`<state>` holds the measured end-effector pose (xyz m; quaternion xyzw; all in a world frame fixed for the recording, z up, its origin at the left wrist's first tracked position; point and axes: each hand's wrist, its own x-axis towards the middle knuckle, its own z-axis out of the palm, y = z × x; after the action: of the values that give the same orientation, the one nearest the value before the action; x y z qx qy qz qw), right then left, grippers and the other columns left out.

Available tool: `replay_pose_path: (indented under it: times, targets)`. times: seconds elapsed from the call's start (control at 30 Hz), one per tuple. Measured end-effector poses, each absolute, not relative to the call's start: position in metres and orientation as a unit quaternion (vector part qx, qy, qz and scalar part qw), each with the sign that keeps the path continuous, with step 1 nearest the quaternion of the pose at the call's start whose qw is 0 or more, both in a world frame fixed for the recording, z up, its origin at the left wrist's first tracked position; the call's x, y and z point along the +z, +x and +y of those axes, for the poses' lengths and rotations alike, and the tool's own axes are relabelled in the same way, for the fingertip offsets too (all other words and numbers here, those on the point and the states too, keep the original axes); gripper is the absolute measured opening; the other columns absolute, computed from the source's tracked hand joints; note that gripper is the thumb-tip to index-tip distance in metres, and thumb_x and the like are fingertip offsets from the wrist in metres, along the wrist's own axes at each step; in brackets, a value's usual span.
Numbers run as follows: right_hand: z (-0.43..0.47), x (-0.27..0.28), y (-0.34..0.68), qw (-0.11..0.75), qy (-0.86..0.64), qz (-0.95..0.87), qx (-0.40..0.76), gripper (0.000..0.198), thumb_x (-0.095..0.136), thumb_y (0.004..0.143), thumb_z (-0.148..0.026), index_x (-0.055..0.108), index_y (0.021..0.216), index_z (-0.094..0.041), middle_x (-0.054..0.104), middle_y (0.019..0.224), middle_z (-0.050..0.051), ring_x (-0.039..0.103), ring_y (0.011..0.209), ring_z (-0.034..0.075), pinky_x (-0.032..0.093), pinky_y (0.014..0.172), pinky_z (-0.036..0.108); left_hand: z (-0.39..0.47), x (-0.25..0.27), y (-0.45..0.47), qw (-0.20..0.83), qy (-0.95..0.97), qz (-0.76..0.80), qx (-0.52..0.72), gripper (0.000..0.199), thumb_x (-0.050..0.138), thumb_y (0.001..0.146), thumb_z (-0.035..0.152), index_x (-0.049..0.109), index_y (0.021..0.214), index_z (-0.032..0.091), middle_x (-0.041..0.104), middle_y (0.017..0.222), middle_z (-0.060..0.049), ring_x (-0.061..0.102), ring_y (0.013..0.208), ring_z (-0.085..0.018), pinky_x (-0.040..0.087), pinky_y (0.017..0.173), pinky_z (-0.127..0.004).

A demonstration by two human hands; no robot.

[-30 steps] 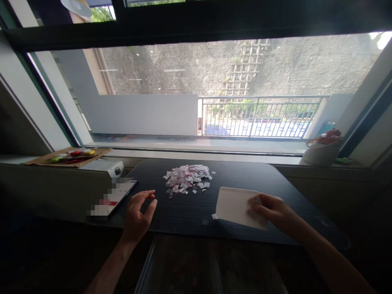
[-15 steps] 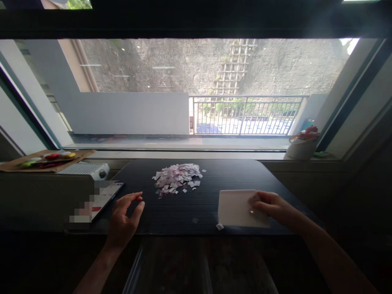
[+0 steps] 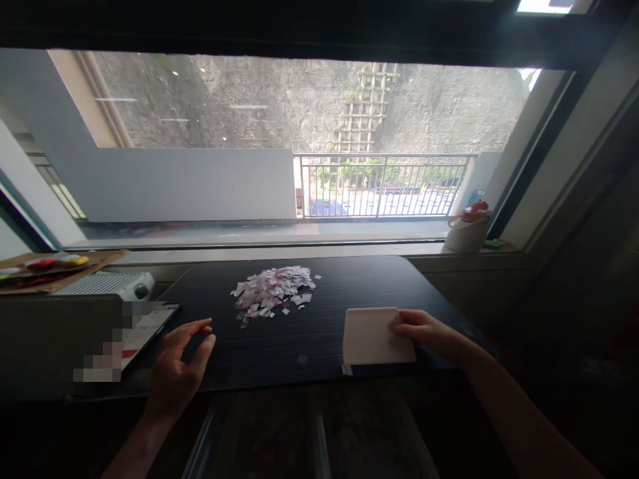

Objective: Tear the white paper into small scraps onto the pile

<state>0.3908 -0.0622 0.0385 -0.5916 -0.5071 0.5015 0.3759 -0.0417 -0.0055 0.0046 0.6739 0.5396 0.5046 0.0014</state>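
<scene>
A flat, pale card [image 3: 372, 336] is at the near part of the dark counter [image 3: 359, 279], right of the middle. The right hand [image 3: 434, 334] has it by its right side, thumb and fingers pinched close on it. It is dim there, so I can't tell if the card touches the counter or is a bit above it. A small white scrap [image 3: 347, 370] is right by the card's bottom left corner. A faint scrap [image 3: 302, 359] lies farther left. Behind these sits a heap of tiny paper bits [image 3: 274, 289], white and pink, with a few loose ones around it. The left hand [image 3: 177, 362] is in front of the heap, to the left, with thumb and fingers bent and a gap between them, and it holds nothing. A flat screen [image 3: 150, 332] is just left of it. Past that are a white box [image 3: 127, 285] with a round knob and a brown sheet [image 3: 102, 263]. A white jug [image 3: 464, 236] stands on the window sill [image 3: 279, 253], off to the right
</scene>
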Motion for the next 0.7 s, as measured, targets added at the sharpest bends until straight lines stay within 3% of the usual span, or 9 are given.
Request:
replay_pose_path:
  times: [0.23,0.33,0.47,0.7]
  targets:
    - [-0.078,0.057,0.385,0.353,-0.587,-0.514,0.516,0.026,0.075,0.059,-0.036,0.068,0.073,-0.015,0.069,0.076,0.003,0.062,0.072,0.018,0.047,0.067,0.028,-0.005,0.004,-0.041,0.000,0.674,0.534,0.510,0.027,0.052,0.078,0.044,0.062,0.093,0.024,0.066,0.090,-0.004,0.059,0.100,-0.025,0.044,0.097,-0.043]
    - [-0.080,0.061,0.373,0.385,-0.582,-0.525,0.487,0.028,0.074,0.060,-0.038,0.067,0.074,-0.016,0.067,0.073,0.001,0.062,0.069,0.017,0.046,0.062,0.027,-0.005,0.004,-0.042,-0.005,0.676,0.528,0.514,0.026,0.053,0.078,0.043,0.062,0.093,0.024,0.066,0.090,-0.004,0.059,0.099,-0.025,0.044,0.097,-0.043]
    - [-0.072,0.046,0.347,0.448,-0.570,-0.545,0.420,0.029,0.069,0.067,-0.044,0.064,0.076,-0.017,0.066,0.071,0.001,0.062,0.067,0.018,0.048,0.060,0.028,-0.006,0.006,-0.040,-0.015,0.678,0.524,0.514,0.024,0.053,0.078,0.041,0.063,0.091,0.023,0.067,0.088,-0.004,0.060,0.097,-0.024,0.046,0.094,-0.042]
    - [-0.064,0.023,0.310,0.419,-0.564,-0.573,0.422,0.022,0.065,0.072,-0.038,0.064,0.075,-0.016,0.068,0.073,0.003,0.063,0.070,0.020,0.049,0.062,0.029,-0.006,0.005,-0.038,-0.018,0.675,0.518,0.524,0.026,0.053,0.080,0.036,0.063,0.096,0.019,0.067,0.087,-0.005,0.060,0.095,-0.023,0.046,0.093,-0.041]
